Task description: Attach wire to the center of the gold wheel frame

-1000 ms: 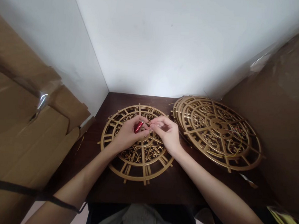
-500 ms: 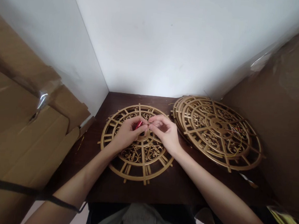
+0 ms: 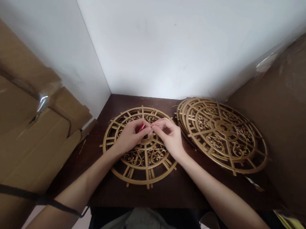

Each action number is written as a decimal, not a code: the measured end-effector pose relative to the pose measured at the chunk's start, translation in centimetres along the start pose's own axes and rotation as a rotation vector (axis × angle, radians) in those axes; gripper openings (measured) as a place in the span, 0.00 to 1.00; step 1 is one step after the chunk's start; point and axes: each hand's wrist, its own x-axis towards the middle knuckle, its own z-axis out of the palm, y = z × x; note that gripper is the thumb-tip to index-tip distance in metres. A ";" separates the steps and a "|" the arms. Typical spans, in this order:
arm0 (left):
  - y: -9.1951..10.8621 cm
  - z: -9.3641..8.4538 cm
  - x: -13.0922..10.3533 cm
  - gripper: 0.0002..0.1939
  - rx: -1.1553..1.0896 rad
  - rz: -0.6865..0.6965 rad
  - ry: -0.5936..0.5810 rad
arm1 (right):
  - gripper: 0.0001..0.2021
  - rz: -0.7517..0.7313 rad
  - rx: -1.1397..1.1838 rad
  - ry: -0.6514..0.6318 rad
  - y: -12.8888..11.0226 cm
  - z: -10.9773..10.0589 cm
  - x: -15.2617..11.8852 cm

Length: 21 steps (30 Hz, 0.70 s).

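A round gold openwork frame [image 3: 134, 181] with bars and scrollwork lies on the dark brown table [image 3: 173, 197]. Above its centre my left hand [image 3: 131, 135] is closed, with a small red object [image 3: 141, 128] held in its fingers. My right hand [image 3: 170, 135] is closed too, thumb and forefinger pinched beside the left fingertips. Thin wire-like strands show around the fingertips, too small to make out clearly; what the right fingers pinch is hidden.
Several similar gold frames [image 3: 254, 170] are stacked at the right, with thin coloured wires on top. Cardboard [image 3: 20, 146] stands at the left and more [image 3: 295, 122] at the right. A brush-like item [image 3: 256, 185] lies near the stack. A white wall [image 3: 173, 52] rises behind.
The fingertips of both hands have shifted very slightly against each other. The gold frames have not moved.
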 end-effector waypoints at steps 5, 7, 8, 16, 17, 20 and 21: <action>-0.2 0.0 0.0 0.09 -0.016 0.001 0.003 | 0.03 0.012 -0.033 0.048 0.0 0.0 0.0; -0.2 0.0 0.0 0.09 -0.038 -0.009 0.007 | 0.04 0.019 -0.037 0.057 0.1 0.0 0.0; -0.2 0.0 0.0 0.09 -0.050 -0.016 0.009 | 0.04 0.027 -0.039 0.062 0.2 0.0 0.0; 0.1 0.1 0.0 0.11 -0.093 -0.054 0.026 | 0.08 0.079 -0.024 0.066 0.5 0.0 0.0; 0.1 0.1 0.0 0.10 -0.090 -0.058 0.027 | 0.08 0.085 -0.008 0.069 0.5 0.0 -0.1; 0.1 0.1 0.0 0.10 -0.082 -0.064 0.033 | 0.08 0.104 0.067 0.073 0.5 0.1 -0.1; 0.1 0.1 0.1 0.09 -0.077 -0.064 0.036 | 0.09 0.110 0.095 0.070 0.5 0.1 -0.1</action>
